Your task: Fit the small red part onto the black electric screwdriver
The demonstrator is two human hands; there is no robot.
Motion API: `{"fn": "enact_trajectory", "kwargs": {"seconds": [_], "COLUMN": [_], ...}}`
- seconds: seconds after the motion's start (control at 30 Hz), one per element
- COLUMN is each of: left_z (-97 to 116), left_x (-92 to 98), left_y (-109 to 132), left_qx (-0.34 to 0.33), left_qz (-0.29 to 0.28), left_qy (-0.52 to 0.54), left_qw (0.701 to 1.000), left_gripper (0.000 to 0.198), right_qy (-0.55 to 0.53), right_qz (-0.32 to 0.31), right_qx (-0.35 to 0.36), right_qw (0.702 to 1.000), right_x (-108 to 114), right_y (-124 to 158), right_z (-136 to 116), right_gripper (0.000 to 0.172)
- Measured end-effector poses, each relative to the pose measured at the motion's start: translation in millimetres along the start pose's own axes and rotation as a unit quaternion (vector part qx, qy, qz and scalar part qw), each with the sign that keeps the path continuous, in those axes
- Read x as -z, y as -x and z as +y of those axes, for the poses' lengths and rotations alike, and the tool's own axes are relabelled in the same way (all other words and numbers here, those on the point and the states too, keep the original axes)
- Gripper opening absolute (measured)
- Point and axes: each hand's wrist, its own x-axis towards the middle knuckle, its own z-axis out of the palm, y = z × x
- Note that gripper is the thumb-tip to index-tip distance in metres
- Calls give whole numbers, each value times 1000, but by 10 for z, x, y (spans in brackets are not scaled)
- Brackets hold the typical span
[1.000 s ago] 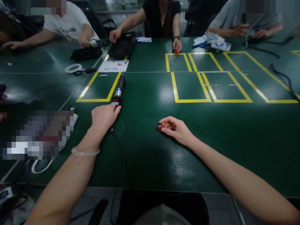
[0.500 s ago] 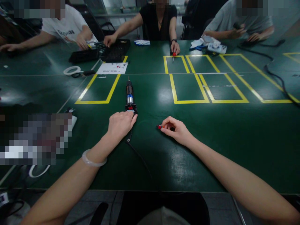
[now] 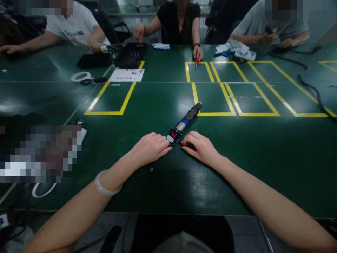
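Note:
My left hand (image 3: 151, 149) is closed around the rear end of an electric screwdriver (image 3: 185, 122). Its casing looks partly off, showing a silver and blue motor section and a red part near the grip. The tool lies at a slant, its tip toward the far right, over a yellow tape corner. Between thumb and fingers my right hand (image 3: 200, 146) pinches a small red and black part (image 3: 183, 142), close beside the screwdriver's rear; whether they touch I cannot tell. A black cord (image 3: 168, 191) runs from near my left hand toward the table's front edge.
Yellow tape frames (image 3: 217, 114) mark the green table (image 3: 263, 147). Across it, a co-worker's hand (image 3: 198, 53) holds a red-handled screwdriver (image 3: 196, 62). A white paper (image 3: 126, 75), a black tray (image 3: 130, 56) and a tape roll (image 3: 80, 77) lie at the far left.
My left hand has moved right with the electric screwdriver, whose tip has swung from pointing straight away to the far right. The right hand has barely moved. The rear of the tool is now beside it.

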Motion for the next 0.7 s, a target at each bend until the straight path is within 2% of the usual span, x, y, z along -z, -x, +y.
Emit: {"fn": "enact_trajectory", "kwargs": {"seconds": [0.2,0.37,0.5,0.7], "left_z": [39,45,43,125], "left_x": [50,40,53,84], "left_y": [-1,0,0,-31], "left_qx": [-32,-27,-14,45], "left_qz": [-17,-15,-18,-15], "left_qy": [9,17,22,22], "left_qw": [999,999,999,999], "left_gripper": [30,32,33,34], "right_qy": [59,105,58,35], "right_qz": [-4,-5,-19,-13], "right_qx": [67,76,77,53], "right_qw": [996,992,995,998], "right_x": [-10,-13,6,-5], "right_y": [-16,-36,-14,-33], "right_z": [-43,-58,-38,-61], "right_gripper": [9,15,11,16]}}
